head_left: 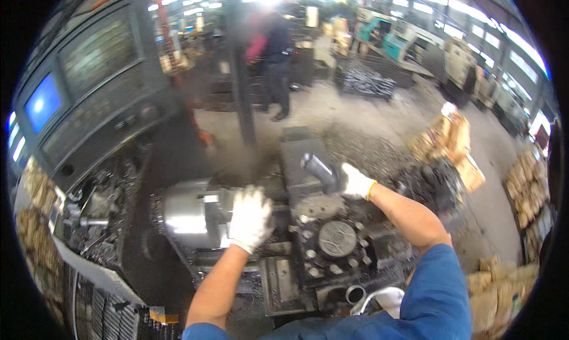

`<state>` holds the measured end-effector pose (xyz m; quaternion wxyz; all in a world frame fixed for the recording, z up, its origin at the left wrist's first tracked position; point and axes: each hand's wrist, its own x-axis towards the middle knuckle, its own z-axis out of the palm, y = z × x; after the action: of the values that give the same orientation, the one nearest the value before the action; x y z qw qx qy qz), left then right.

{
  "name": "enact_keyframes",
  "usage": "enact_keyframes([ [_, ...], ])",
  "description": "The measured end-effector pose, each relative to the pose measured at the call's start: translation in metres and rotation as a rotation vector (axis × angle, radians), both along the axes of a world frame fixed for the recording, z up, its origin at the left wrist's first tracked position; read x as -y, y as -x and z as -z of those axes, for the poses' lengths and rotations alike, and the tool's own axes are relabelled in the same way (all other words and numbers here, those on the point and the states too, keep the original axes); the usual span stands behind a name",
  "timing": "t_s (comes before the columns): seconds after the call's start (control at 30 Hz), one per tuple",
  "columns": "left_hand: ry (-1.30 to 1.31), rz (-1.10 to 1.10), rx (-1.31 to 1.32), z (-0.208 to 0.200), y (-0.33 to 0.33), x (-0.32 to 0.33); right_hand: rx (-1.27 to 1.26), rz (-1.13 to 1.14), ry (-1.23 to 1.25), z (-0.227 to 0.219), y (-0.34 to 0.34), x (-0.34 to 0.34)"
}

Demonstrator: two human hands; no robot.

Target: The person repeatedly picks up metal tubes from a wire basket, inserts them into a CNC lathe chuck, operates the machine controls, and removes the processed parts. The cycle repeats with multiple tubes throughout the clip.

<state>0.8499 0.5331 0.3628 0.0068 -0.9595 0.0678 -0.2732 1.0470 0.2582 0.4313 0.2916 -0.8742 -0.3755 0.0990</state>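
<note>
My left hand (251, 218), in a white glove, is at the jaw side of a shiny round lathe chuck (188, 214). Its fingers stretch away from me and look open; what lies beneath the palm is hidden. Farther right, my right hand (357, 182), also gloved, is closed around the right end of a dark metal cylinder (320, 171). The cylinder lies tilted, its bright, round end pointing to the far left. Just below it sits the square tool turret (338, 239), with a round cap and several bolts around it.
At the left stands a machine panel with a lit blue screen (43, 103). Metal shavings (104, 221) fill the tray beside the chuck. Near my right sleeve are a metal ring (355, 294) and a white cloth (385, 299). A person (275, 61) stands beyond the machine; cardboard (453, 141) is at right.
</note>
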Motion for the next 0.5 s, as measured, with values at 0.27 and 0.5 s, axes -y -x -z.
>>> enact_keyframes([
  [0.27,-0.107,0.058,0.174,0.004,-0.002,0.009,-0.044,0.815,-0.382,0.038,0.210,0.259],
  [0.5,-0.187,0.050,0.137,0.007,-0.008,0.022,-0.395,1.435,-0.130,0.377,0.414,0.411],
])
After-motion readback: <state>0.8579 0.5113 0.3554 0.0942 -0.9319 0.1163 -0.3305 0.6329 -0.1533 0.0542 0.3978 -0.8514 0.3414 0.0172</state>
